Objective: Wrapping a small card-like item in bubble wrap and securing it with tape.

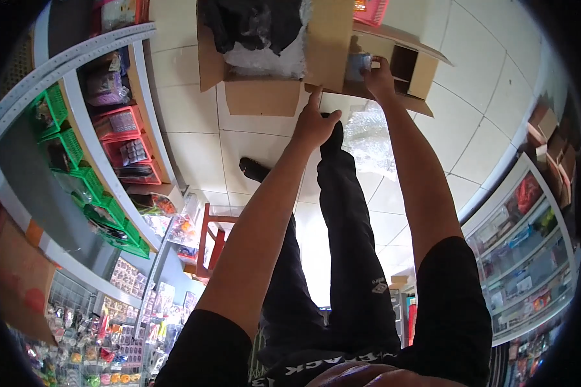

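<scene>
My right hand [380, 77] grips a small bluish, plastic-wrapped packet [359, 66] inside an open cardboard box [423, 77] at the upper right. My left hand [315, 121] has its fingers apart, the index fingertip touching or close to the lower edge of a flap of the larger cardboard box [329, 43]. That larger box stands open with black plastic [256, 24] and clear bubble wrap [266, 63] in it. Whether the left fingers pinch the flap cannot be told. A dark opening shows in the smaller box, right of the packet.
Loose bubble wrap [370, 140] lies on the tiled floor below the smaller box. Shelves with green baskets [80, 186] and red baskets [126, 145] line the left. A glass display case [527, 251] stands right. A red chair [213, 242] is behind my left arm; a pink basket [373, 12] is at the top.
</scene>
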The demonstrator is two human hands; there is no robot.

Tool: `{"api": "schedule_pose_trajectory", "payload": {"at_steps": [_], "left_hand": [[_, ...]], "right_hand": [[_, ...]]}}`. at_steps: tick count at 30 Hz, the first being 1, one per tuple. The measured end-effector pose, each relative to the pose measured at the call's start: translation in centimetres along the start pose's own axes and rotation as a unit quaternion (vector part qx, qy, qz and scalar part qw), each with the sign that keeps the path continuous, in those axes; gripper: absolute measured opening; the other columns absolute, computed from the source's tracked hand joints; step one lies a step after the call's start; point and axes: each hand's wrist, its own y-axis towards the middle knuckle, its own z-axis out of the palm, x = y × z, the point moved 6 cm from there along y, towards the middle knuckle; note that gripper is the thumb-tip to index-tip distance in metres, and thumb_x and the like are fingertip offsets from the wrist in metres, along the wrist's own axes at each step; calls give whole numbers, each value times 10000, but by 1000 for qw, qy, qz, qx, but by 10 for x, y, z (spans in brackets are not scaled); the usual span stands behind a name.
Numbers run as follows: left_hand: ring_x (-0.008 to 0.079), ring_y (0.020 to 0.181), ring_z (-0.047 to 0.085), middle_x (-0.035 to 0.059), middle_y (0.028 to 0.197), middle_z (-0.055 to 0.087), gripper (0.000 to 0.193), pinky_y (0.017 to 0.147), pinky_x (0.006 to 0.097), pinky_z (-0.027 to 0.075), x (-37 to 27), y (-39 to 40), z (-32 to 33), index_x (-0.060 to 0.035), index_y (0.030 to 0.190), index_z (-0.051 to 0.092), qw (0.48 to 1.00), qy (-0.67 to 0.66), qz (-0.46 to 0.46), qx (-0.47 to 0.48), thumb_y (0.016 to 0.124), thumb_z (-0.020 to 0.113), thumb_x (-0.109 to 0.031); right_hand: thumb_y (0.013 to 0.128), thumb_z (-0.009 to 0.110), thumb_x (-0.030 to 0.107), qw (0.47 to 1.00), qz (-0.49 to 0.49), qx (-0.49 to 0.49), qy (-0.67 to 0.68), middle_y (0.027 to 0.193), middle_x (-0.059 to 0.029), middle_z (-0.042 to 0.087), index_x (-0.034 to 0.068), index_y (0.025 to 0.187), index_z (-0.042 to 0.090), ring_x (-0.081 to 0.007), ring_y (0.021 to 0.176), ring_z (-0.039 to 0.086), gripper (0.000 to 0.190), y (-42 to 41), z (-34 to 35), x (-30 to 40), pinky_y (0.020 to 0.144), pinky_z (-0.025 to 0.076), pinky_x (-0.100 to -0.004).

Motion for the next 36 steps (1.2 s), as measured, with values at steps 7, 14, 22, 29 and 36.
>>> {"api": "schedule_pose_trajectory", "payload": {"at_steps": [7, 14, 22, 29, 36], "left_hand": [[290, 993, 662, 242, 1340, 463, 658, 818, 331, 530, 32, 15, -1, 34, 1347, 372, 991, -134, 28, -11, 848, 702, -241], [246, 900, 685, 233, 1307, 495, 634, 736, 313, 541, 40, 29, 2, 38, 1344, 393, 991, -136, 19, -7, 843, 702, -198], [230, 858, 680, 217, 1315, 504, 610, 732, 309, 537, 50, 28, -3, 15, 1346, 401, 988, -153, 14, -27, 850, 693, -187], [220, 880, 652, 144, 1117, 616, 439, 771, 315, 525, 15, 28, -57, -20, 1214, 493, 981, -160, 40, -105, 850, 683, -175], [148, 797, 623, 38, 948, 631, 474, 688, 320, 471, -10, 57, -50, -145, 1311, 452, 914, -396, -81, -26, 866, 599, -212]], "right_hand": [[821, 674, 172, 713, 253, 237, 610, 990, -145, 676, 47, 1210, 483, -285, 860, 665, 451, -4, 95, 43, 792, 516, -380], [834, 661, 151, 859, 157, 168, 457, 992, -134, 672, 39, 1183, 500, -261, 851, 658, 400, 9, 79, 25, 789, 512, -365], [850, 645, 126, 961, 4, 63, 270, 995, -122, 667, 31, 1153, 520, -234, 842, 650, 342, 18, 55, 22, 786, 509, -348], [847, 648, 93, 943, -179, -170, 224, 881, -101, 659, 40, 1002, 593, -163, 761, 632, 172, -55, -20, 84, 689, 501, -275], [791, 674, 142, 983, -153, 65, 73, 788, -91, 647, 36, 897, 601, -198, 694, 634, 166, -40, 51, 125, 661, 502, -314]]}}
